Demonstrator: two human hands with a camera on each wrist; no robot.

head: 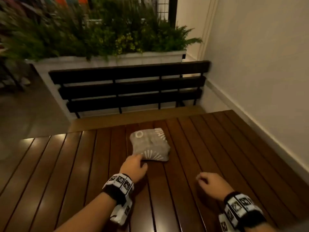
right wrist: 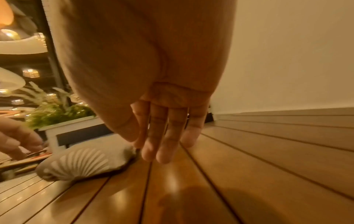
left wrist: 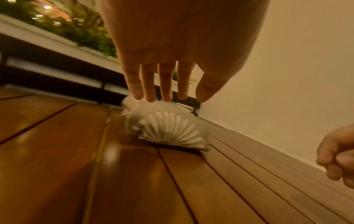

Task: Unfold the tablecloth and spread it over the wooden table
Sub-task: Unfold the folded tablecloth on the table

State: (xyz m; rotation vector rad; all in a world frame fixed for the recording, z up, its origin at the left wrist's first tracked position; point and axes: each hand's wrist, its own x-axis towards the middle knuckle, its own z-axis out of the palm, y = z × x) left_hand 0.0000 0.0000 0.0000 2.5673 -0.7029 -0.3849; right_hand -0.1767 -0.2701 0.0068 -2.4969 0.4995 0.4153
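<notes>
Left hand (head: 133,166) outstretched at folded tablecloth's (head: 150,144) near edge, right hand (head: 211,182) loose above table (head: 217,148).

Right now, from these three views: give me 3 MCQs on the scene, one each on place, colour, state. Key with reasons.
1. Where does the folded tablecloth lie?
A. on the wooden table
B. on the bench seat
C. on the floor

2. What colour is the tablecloth?
A. red with black stripes
B. grey with white patterns
C. plain green

3. What is the state of the left hand?
A. gripping a raised, half-opened cloth
B. fingers straight, reaching to the near left corner of the still folded cloth
C. flat on the bench

Key:
1 A: the bundle sits on the table slats, with the bench beyond the far edge.
2 B: grey fabric with white fan and ring prints in the head view.
3 B: the left wrist view shows straight fingers at the bundle; the right hand hovers apart, loosely curled, holding nothing.
</notes>
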